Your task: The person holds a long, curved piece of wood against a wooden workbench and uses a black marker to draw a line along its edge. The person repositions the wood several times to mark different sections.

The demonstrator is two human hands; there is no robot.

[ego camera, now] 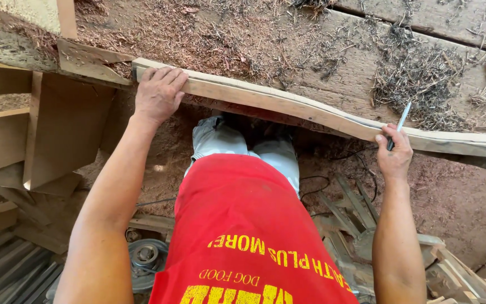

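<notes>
A long, wavy-edged wooden strip lies on edge along the front of a rough workbench. My left hand rests flat on top of the strip's left end, fingers spread over it. My right hand is closed around a thin pen-like marker and sits against the strip farther right, with the marker's tip pointing up over the wood. My red shirt and light trousers fill the space below the bench.
Sawdust and wood shavings cover the bench top. Wooden boards and blocks stand at the left. Offcuts are piled at lower right, and a round metal pulley sits by my left elbow.
</notes>
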